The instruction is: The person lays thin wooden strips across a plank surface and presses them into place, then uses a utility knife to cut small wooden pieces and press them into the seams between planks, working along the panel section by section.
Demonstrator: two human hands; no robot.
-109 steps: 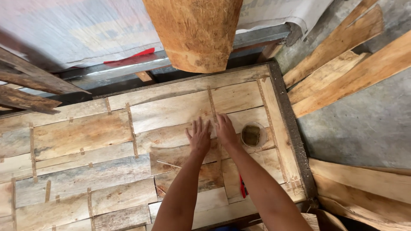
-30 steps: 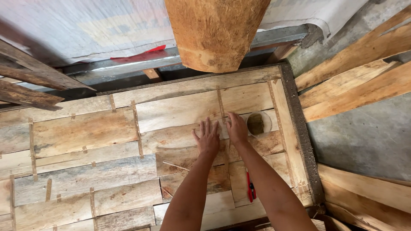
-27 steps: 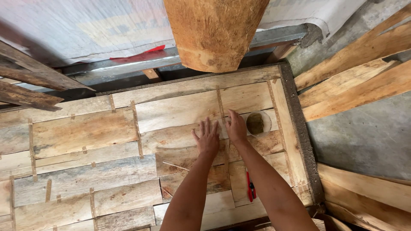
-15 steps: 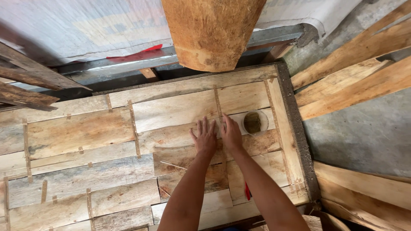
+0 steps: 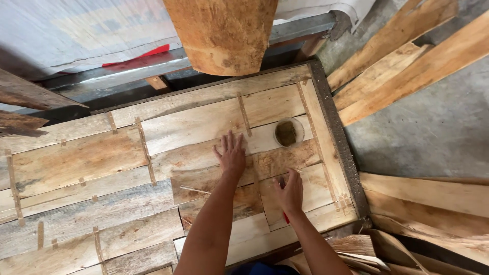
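Observation:
My left hand (image 5: 232, 155) lies flat, fingers spread, on a patchwork of thin wood veneer pieces (image 5: 153, 168) joined with short strips of tape. My right hand (image 5: 290, 191) rests closer to me on a lower veneer piece, its fingers bent with the tips on the wood and nothing visibly held. A red-handled tool (image 5: 286, 219) lies on the wood, partly hidden under my right wrist. A small round cup (image 5: 289, 132) with brown contents stands on the veneer just beyond my right hand.
The veneer lies on a dark-edged table (image 5: 338, 147). A thick wooden slab (image 5: 221, 30) hangs over the far edge. Loose planks (image 5: 407, 66) lean at the right on a grey concrete floor (image 5: 433, 132). More boards (image 5: 428, 203) lie at the lower right.
Both hands were pressed side by side on the veneer. My right hand has since drawn back toward me onto a lower piece, uncovering the cup. The left hand has stayed flat.

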